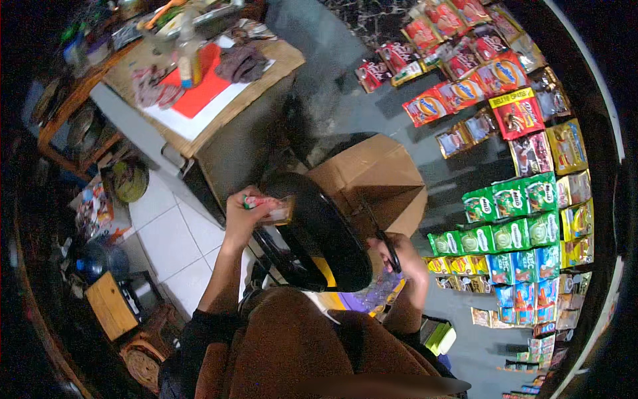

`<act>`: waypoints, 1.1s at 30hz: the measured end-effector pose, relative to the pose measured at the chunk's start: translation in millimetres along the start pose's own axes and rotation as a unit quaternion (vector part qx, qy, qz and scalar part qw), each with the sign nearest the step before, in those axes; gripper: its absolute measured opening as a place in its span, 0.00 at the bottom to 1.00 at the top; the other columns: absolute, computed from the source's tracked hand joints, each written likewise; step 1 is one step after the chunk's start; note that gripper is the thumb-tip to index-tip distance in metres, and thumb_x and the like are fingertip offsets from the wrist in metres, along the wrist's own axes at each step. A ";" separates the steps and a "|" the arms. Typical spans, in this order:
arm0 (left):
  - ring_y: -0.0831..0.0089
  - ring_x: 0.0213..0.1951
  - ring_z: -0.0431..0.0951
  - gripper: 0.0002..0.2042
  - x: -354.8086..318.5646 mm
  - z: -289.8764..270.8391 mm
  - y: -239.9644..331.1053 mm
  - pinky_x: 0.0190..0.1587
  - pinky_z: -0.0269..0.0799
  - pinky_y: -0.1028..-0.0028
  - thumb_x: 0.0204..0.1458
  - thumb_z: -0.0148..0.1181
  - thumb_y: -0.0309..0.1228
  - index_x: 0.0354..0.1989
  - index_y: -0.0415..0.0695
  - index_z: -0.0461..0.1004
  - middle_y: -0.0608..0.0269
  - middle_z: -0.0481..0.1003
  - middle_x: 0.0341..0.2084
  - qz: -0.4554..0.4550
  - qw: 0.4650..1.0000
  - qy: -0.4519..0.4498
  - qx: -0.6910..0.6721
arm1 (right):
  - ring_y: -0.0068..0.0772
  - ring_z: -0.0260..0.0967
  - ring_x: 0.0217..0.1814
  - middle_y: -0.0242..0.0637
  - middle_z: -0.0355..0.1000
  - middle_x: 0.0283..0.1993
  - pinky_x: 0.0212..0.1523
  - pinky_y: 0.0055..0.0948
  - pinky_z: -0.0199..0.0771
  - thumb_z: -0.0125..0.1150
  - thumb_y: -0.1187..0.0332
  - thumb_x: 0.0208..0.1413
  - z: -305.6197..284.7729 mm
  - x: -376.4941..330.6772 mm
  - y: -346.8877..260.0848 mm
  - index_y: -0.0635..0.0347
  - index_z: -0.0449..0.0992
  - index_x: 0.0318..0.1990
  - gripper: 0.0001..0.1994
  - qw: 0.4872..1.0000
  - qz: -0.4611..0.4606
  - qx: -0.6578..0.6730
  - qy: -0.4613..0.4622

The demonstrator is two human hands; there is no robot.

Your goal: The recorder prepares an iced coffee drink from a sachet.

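My left hand [247, 214] is closed around a small packet [282, 209] with red and green at one end and a see-through, brownish part at the other. It is held over the left edge of a large glossy black object [322, 229] in front of me, whose kind I cannot make out. My right hand [400, 261] is at the right side of that object, fingers curled around a thin, curved black handle [392, 254]. What the handle belongs to is unclear. A brown cardboard box [372, 176] with raised flaps stands just beyond the black object.
Hanging strips of colourful sachets [510, 199] cover the grey wall at right. On the far left stands a table [272, 60] with red and white sheets, a bottle [188, 63] and crumpled cloths. A wooden stool [111, 304] is at left on the floor, near white tiles [166, 233].
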State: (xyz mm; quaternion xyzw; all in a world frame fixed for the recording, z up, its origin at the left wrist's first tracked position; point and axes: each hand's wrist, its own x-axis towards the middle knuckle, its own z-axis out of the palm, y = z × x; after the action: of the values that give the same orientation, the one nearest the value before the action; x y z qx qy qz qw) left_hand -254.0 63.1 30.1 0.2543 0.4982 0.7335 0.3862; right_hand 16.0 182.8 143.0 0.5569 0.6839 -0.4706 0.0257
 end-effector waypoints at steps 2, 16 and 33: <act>0.79 0.23 0.72 0.06 -28.1 -12.6 6.4 0.25 0.70 0.80 0.42 0.56 0.22 0.18 0.37 0.66 0.60 0.73 0.23 -0.004 0.999 0.048 0.001 | 0.17 0.54 0.08 0.24 0.58 0.09 0.10 0.17 0.52 0.59 0.59 0.44 22.7 1.4 19.0 0.59 0.68 0.19 0.14 0.998 -0.045 0.038 0.008; 0.81 0.26 0.68 0.02 -169.6 -189.5 -63.2 0.30 0.65 0.83 0.43 0.56 0.20 0.25 0.36 0.70 0.65 0.69 0.23 0.030 0.945 0.327 0.001 | 0.16 0.57 0.17 0.27 0.64 0.18 0.19 0.17 0.57 0.59 0.73 0.42 233.9 31.7 37.0 0.62 0.73 0.36 0.11 0.978 -0.179 0.020 -0.102; 0.80 0.26 0.64 0.05 -148.6 -506.9 33.3 0.32 0.60 0.81 0.41 0.59 0.27 0.22 0.38 0.71 0.65 0.68 0.22 0.089 0.817 0.555 0.125 | 0.24 0.68 0.30 0.33 0.70 0.27 0.33 0.19 0.66 0.57 0.73 0.45 572.9 147.2 -172.7 0.64 0.71 0.33 0.07 0.934 -0.107 0.179 -0.291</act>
State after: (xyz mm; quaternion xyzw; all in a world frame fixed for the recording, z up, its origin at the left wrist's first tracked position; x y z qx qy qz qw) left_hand -563.5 -336.5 -127.1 -0.1070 0.6908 0.7127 -0.0581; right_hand -455.6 -82.9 -151.5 0.3144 0.6065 -0.7267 0.0726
